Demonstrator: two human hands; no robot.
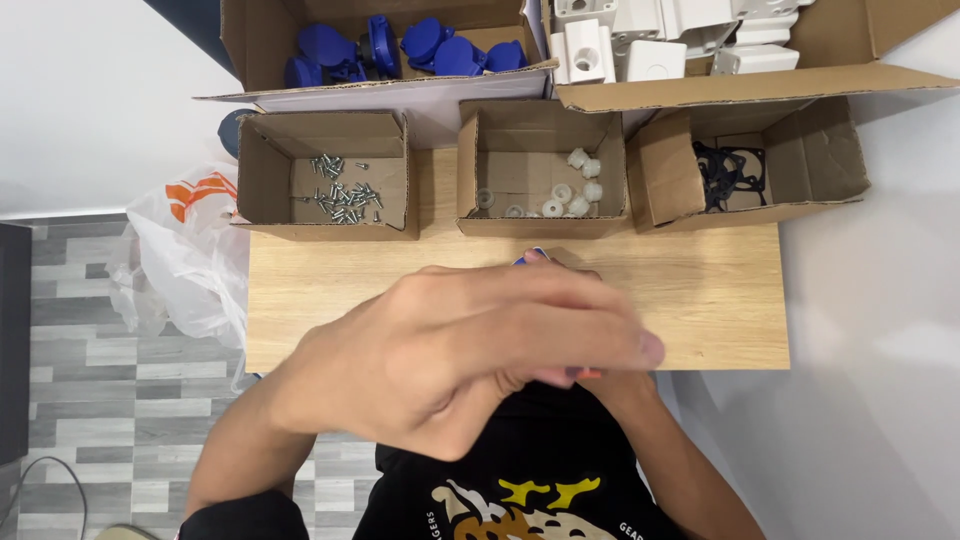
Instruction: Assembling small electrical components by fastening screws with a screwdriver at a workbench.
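Fingers (pixel 560 330) of left hand (pixel 450 350) curled over right hand (pixel 600 385), covering a small blue part (pixel 527 258) above tabletop (pixel 700 290); grip state hidden. Best held low and steady, near screw box (pixel 330 180).

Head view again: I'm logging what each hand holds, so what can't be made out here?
- Head view: the left hand, blurred, covers the right hand; only a blue tip of the held thing shows.
- Blue parts and white parts: their boxes are cut off by the top edge.
- Black parts: too small and dark to tell their shape.
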